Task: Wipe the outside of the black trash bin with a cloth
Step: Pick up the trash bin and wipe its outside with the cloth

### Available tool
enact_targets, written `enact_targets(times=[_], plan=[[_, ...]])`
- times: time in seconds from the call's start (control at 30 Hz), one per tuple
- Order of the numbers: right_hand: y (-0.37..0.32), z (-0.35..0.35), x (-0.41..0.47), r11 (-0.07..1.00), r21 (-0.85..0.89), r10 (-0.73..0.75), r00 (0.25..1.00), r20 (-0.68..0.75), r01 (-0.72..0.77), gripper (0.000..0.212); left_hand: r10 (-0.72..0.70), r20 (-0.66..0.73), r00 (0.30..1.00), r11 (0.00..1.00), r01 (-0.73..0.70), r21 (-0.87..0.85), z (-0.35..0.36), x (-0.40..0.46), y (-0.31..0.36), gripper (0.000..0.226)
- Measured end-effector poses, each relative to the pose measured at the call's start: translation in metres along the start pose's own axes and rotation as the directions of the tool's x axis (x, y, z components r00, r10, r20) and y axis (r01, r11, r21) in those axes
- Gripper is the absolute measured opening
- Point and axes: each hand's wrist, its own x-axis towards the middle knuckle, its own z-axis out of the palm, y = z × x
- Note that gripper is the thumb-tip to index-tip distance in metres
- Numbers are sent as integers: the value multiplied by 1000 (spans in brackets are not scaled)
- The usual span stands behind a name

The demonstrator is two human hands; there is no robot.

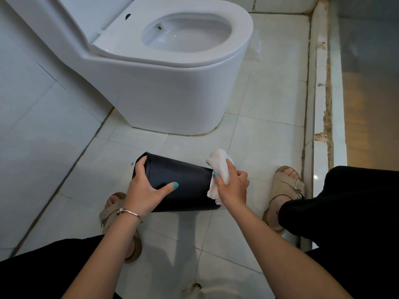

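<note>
Black trash bin (185, 186) held on its side, low over the tiled floor (254, 134), just in front of the white toilet (164, 87). Wider open end to the left, narrower base to the right. Hard to tell whether lifted clear of the tiles or touching them along the lower edge.

Left hand (146, 188) gripping the bin at the rim end: fingers hooked over the lip into the opening, thumb laid flat along the outer wall, nail painted teal. Thin silver bracelet (128, 212) on that wrist.

Right hand (234, 184) closed around a bunched white cloth (219, 167), pressing it against the bin's base end. Cloth wrapped over the upper right edge and hanging down beside the base, partly hidden by the palm.

Seen from above, crouched: black trouser legs (345, 201) at both lower corners, a beige buckled sandal (287, 190) to the right of the bin, another (114, 210) under the left forearm. Toilet seat down, lid up, bowl open to view. Tiled wall to the left; raised pale curb (319, 83) with cracked, brownish sealant along the right side. Round floor drain (195, 287) at the bottom edge, only partly visible.
</note>
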Motion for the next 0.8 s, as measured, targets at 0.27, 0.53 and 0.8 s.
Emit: enact_targets(times=[0.27, 0.53, 0.8], plan=[[5, -5, -6, 998, 20, 56, 998, 7, -56, 61, 97, -133, 986, 954, -55, 294, 7, 9, 13, 86], [-20, -6, -19, 988, 152, 31, 999, 10, -32, 61, -27, -198, 980, 999, 31, 15, 7, 19, 12, 74], [-42, -6, -29, 972, 230, -48, 999, 14, 43, 65, -92, -54, 994, 994, 95, 52, 5, 23, 5, 98]])
